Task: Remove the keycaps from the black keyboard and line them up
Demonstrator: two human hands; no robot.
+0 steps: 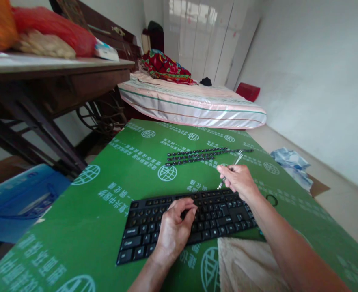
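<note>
A black computer keyboard (131, 231) lies at a slight slant on the green table. Its upper rows show sockets where keycaps are off, while the lower rows have theirs on. Over the middle of the keyboard, my left hand (174, 227) is closed in a pinch of thumb and index finger; whatever is between them is too small to make out. My right hand (240, 180), above the keyboard's right part, grips a slim metal keycap puller (236, 159) with wire prongs pointing away from me. Removed black keycaps (194, 156) lie in several long rows beyond the keyboard.
A beige cloth (249, 265) lies on the green table (106, 227) at its near side. A dark ring (272, 200) is right of the keyboard. To the left stand a sewing-machine table (60, 67) and a blue plastic container (23, 202); a bed (191, 103) adjoins the far edge.
</note>
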